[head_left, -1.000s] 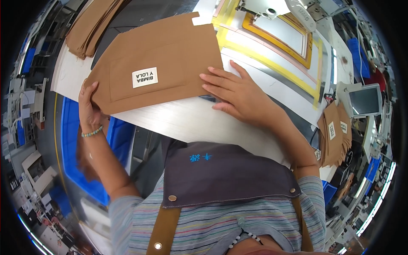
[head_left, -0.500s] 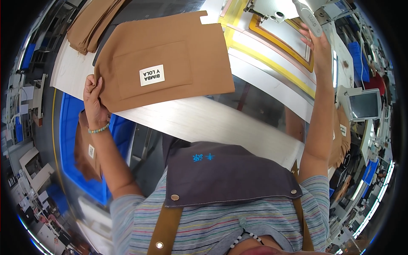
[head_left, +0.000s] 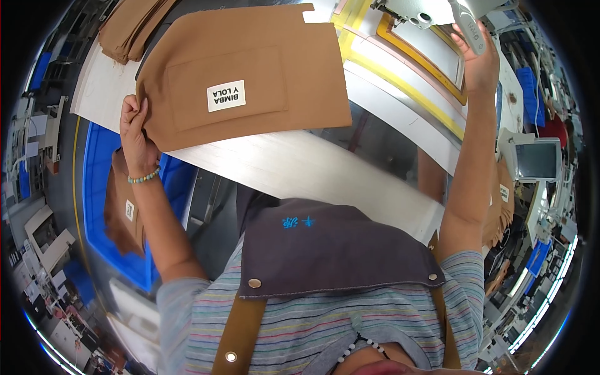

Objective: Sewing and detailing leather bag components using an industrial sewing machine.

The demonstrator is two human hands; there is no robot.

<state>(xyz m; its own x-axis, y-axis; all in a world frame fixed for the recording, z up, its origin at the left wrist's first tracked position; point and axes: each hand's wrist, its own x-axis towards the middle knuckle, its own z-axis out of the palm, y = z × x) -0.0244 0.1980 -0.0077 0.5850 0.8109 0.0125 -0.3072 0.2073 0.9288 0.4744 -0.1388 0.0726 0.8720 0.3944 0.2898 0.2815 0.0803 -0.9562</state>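
A brown fabric panel (head_left: 250,59) with a stitched patch pocket and a white label (head_left: 226,95) lies over the pale work table. At its left edge my left hand (head_left: 134,122) pinches the cloth between thumb and fingers. On the far right my right hand (head_left: 482,69) reaches up beside the sewing machine head (head_left: 415,12). A slim grey machine part (head_left: 470,31) crosses in front of this hand and hides some of it. The fingers that show left of that part are apart, and I see nothing held in them.
Stacked brown cloth pieces (head_left: 128,31) lie at the upper left. Below my left hand a blue bin (head_left: 94,187) holds a labelled brown panel (head_left: 122,212). A yellow-edged template (head_left: 431,59) sits under the machine. More brown pieces (head_left: 497,209) hang at right, near a grey screen (head_left: 536,157).
The whole view has shifted a little, so the panel and table appear higher and the machine farther right. My left hand keeps its pinch; my right hand stays by the grey part.
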